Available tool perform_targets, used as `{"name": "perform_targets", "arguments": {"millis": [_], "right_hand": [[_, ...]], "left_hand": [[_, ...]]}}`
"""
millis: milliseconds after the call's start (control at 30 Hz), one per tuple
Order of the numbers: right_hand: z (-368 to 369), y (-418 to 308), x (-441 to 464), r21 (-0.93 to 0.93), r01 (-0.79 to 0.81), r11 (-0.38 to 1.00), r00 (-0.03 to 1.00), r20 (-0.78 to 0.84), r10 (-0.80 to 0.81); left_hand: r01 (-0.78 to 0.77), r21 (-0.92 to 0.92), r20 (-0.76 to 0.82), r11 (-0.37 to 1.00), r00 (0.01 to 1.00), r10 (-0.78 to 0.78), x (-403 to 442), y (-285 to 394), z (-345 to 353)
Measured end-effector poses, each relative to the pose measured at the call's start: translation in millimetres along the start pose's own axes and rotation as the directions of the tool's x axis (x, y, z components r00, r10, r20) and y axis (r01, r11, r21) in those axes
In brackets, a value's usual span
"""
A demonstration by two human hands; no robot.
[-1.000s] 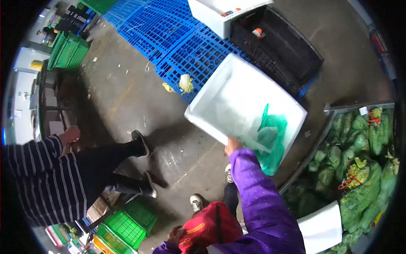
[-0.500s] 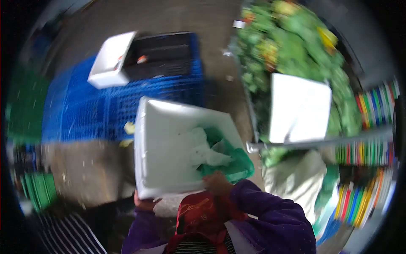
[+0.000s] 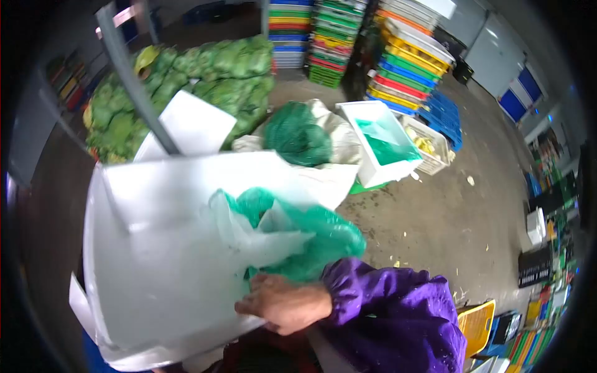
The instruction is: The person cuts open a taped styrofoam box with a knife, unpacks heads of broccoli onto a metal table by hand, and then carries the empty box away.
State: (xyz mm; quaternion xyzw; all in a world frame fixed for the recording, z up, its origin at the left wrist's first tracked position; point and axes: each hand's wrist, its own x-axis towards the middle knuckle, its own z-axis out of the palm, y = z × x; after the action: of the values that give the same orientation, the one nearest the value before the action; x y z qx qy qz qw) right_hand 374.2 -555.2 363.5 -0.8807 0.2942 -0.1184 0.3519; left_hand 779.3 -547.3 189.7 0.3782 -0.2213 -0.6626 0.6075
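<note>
A white foam box (image 3: 168, 267) is held up in front of me, tilted so that its inside shows. Against its right side lie a crumpled green plastic bag (image 3: 317, 233) and a thin whitish sheet of plastic (image 3: 261, 245). My right hand (image 3: 283, 303) is closed over the near rim of the box, beside the green bag, with its fingertips partly hidden. My left hand is out of sight, behind or below the near left part of the box.
Ahead stand bundled green leafy vegetables (image 3: 217, 68) with a white foam lid (image 3: 189, 121) and a metal bar (image 3: 140, 87). A green net bundle (image 3: 295, 133) lies on whitish sacks. Another foam box (image 3: 388, 146), a cream crate (image 3: 429, 146) and stacked coloured crates (image 3: 407, 65) stand right.
My view has swung right, bringing the sacks, the second foam box and the stacked crates into sight. The foam box has come along, now closer and larger. My left hand has dropped from view.
</note>
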Motion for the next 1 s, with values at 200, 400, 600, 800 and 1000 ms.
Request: {"name": "perform_targets", "arguments": {"millis": [200, 400, 600, 800, 1000], "right_hand": [[-89, 55, -151, -0.18, -0.291, 0.94, 0.842, -0.514, 0.162], [-146, 179, -250, -0.131, -0.464, 0.876, 0.471, -0.874, 0.119], [-190, 376, -324, 0.0, -0.673, 0.74, 0.1, -0.991, 0.092], [-158, 537, -366, 0.672, -0.465, 0.577, -0.395, -0.74, 0.544], [-97, 620, -397, 0.875, -0.107, 0.472, -0.385, -0.474, 0.792]], "left_hand": [[-0.017, -0.007, 0.399, 1.0, 0.917, 0.019, 68, -17, 191], [0.044, 0.065, 0.71, 0.997, 0.7, -0.077, 181, -49, 394], [-0.316, 0.298, 0.774, 0.901, 0.632, -0.034, 286, -185, 592], [-0.5, 0.546, 0.825, 0.673, 0.459, -0.329, 314, -342, 701], [-0.522, 0.664, 0.746, 0.536, 0.51, -0.427, 248, -424, 780]]}}
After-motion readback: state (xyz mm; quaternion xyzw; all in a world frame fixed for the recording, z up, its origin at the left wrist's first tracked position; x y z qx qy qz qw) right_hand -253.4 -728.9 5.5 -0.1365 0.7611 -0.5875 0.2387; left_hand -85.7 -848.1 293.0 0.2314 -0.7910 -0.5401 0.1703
